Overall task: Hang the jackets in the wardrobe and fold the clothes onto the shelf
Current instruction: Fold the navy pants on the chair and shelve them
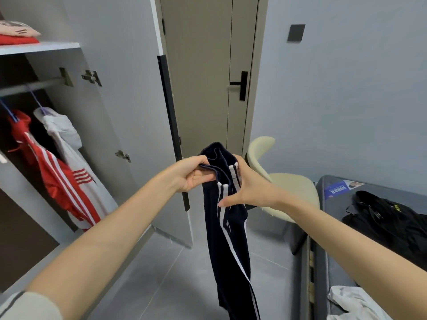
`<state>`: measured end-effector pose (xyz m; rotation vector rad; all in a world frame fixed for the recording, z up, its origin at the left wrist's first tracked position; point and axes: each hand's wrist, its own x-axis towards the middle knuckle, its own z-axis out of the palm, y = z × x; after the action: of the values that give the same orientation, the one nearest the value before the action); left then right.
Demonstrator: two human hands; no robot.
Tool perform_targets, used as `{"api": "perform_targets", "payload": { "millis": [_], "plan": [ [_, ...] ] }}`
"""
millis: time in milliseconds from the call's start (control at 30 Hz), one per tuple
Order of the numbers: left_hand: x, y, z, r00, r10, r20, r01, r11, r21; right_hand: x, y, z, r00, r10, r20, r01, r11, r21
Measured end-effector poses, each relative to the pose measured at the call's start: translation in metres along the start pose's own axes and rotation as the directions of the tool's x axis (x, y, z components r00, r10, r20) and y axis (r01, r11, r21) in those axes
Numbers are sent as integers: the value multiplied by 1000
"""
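At frame centre, navy track pants with white side stripes are held up in the air by the waistband, legs hanging straight toward 6 o'clock above the grey floor. Left grip: fingers curled round the waistband's near edge, pinching it. Right grip: closed on the waistband's other side, fingers behind the fabric, thumb stretched out across the front by a stripe. Both forearms bare. At 9 o'clock the wardrobe is open: red jacket with white stripes and white jacket hang side by side, touching, from the rail. At 10 o'clock the shelf above the rail carries a folded pink item on top of a folded red item. Wardrobe door stands swung open just left of the pants. At 12 o'clock, a closed beige room door with a black handle. At 3 o'clock, a cream chair, just behind the right grip. At 4 o'clock, a bed with a black garment heaped on it; a white garment lies crumpled near 5 o'clock, apart from the black one.
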<state>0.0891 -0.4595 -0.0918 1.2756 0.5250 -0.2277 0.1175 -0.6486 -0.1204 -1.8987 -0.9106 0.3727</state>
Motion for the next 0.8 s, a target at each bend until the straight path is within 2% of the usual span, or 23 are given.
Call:
{"api": "perform_targets", "payload": {
  "millis": [67, 133, 233, 267, 367, 400, 467, 500, 567, 633, 733, 800],
  "plan": [
    [1, 3, 10, 1000, -8, 16, 9, 1000, -25, -1, 5, 1, 987, -79, -140, 68, 994, -83],
    [0, 8, 17, 1000, 9, 26, -9, 1000, 10, -3, 8, -3, 968, -123, -218, 94, 986, -137],
    [-2, 16, 19, 997, 65, 37, -72, 968, 242, -7, 13, -18, 961, -123, -247, 81, 982, -173],
    [-2, 19, 18, 992, 123, 41, -130, 939, 318, -7, 12, -24, 955, -109, -277, 65, 985, -160],
    [7, 22, 8, 913, 392, 110, -402, 828, 390, -11, 7, -42, 947, -36, -318, 46, 999, 26],
    [11, 20, 3, 895, 418, 155, -442, 784, 435, -12, 4, -49, 955, -24, -294, 56, 993, 101],
    [18, 13, 1, 901, 338, 273, -435, 693, 575, -15, -3, -62, 968, -35, -247, 88, 974, 207],
    [23, 8, 3, 895, 289, 340, -442, 675, 591, -16, -6, -69, 973, -37, -228, 96, 963, 252],
    [31, 3, 12, 848, 279, 450, -493, 727, 478, -20, -10, -80, 980, -16, -198, 86, 933, 349],
    [34, 2, 26, 820, 309, 481, -504, 788, 353, -26, -7, -87, 985, 12, -172, 55, 925, 377],
    [45, -3, 38, 800, 292, 524, -521, 770, 367, -41, 6, -91, 986, 94, -140, -41, 939, 341],
    [53, -9, 42, 767, 202, 609, -479, 812, 333, -50, 15, -92, 989, 115, -98, -67, 917, 393]
  ]
}}
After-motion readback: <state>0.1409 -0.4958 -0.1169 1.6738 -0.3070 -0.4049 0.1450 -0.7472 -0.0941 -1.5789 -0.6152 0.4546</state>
